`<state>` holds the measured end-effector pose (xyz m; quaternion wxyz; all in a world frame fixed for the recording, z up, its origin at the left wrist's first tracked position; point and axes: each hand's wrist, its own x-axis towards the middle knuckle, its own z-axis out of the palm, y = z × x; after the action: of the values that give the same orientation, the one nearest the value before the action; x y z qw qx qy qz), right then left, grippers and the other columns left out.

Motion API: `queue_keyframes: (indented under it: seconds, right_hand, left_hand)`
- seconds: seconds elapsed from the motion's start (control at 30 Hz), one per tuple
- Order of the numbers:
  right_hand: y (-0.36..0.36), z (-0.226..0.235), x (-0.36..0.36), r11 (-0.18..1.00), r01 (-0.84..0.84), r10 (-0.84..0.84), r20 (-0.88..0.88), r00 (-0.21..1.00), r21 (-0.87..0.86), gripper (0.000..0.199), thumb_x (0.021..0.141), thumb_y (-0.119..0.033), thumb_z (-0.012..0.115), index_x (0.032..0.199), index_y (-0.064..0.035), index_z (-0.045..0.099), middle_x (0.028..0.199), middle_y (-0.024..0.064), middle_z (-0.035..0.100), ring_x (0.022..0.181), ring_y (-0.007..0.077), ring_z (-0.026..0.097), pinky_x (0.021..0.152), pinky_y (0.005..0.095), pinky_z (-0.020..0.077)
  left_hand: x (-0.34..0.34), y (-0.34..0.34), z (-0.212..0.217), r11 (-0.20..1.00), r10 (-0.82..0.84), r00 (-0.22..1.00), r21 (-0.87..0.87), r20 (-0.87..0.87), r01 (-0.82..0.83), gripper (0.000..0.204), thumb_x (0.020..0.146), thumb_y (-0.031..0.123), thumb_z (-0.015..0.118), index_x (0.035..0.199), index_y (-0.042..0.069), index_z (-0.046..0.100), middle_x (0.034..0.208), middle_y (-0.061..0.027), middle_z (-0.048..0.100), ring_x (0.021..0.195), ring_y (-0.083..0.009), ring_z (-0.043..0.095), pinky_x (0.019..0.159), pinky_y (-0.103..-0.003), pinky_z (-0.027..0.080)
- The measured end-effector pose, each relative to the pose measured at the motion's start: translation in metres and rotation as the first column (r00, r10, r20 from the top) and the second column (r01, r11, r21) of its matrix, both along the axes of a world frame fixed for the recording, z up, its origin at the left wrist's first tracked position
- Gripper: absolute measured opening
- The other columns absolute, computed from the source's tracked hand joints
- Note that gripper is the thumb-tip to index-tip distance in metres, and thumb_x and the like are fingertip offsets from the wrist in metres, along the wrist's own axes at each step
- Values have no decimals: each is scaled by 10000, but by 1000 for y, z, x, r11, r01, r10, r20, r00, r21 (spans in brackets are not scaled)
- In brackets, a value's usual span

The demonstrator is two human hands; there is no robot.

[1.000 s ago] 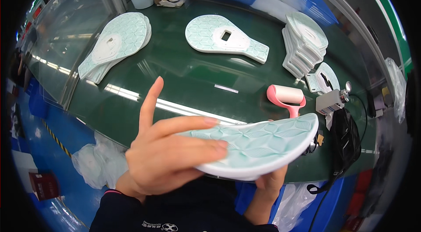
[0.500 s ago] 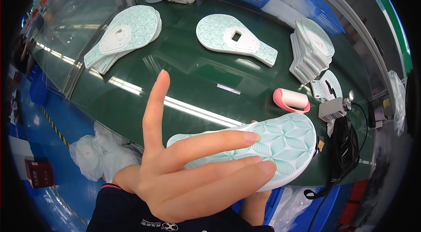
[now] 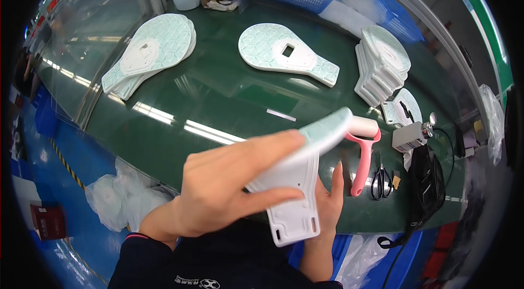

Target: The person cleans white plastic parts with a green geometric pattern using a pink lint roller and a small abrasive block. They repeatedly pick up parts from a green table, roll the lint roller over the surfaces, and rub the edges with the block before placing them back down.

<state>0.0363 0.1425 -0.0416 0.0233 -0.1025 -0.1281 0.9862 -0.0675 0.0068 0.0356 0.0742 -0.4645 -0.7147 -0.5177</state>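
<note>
A pale mint paddle-shaped shell point(image 3: 303, 174), white on its inner face, is held tilted above the near edge of the green table point(image 3: 218, 98). It is gripped by the left hand point(image 3: 229, 185), fingers closed over it, and propped from below by the right hand point(image 3: 327, 201). A pink lint roller point(image 3: 363, 160) lies just behind, scissors point(image 3: 378, 182) beside it, stacked shells point(image 3: 382, 65) farther right.

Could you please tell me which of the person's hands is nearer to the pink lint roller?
Right. The right hand sits just beside the pink lint roller; the left hand lies farther left.
</note>
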Motion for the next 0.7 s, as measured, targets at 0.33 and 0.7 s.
queue_keyframes:
  seconds: [0.33,0.7]
  right_hand:
    - [37,20,-19,718,-357,272,232,934,598,569,744,6,572,1251,3,315,1136,82,494,991,136,507,823,277,423]
    - [199,-32,-172,-244,-10,-547,-129,827,970,461,704,-110,605,1119,35,466,916,165,596,815,237,580,740,303,433]
  left_hand:
    - [-129,16,-34,910,-10,792,334,611,-246,252,818,163,518,977,-33,525,836,-54,581,720,-71,542,643,-190,424]
    - [-243,97,-109,943,218,801,91,558,-320,355,718,59,609,1045,-39,510,919,-94,609,808,-139,566,750,-233,424]
